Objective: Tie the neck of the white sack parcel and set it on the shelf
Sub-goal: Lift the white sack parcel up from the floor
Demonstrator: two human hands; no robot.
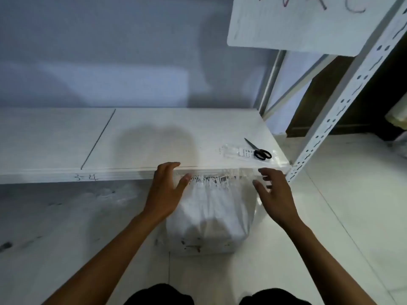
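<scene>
The white sack parcel (209, 219) stood on the pale tiled floor (330, 227), right against the front edge of the low white shelf (66, 139), its frayed open neck (211, 179) level with the shelf lip. Both hands flanked that neck with fingers spread and gripped nothing: the left hand (165, 190) had its thumb touching the fringe, while the right hand (275, 192) hovered just beside the other side. On the shelf, near its right end, lay black-handled scissors (259, 151) touching a clear plastic packet (235, 151). A perforated white upright post (343, 102) rose at the shelf's right corner.
</scene>
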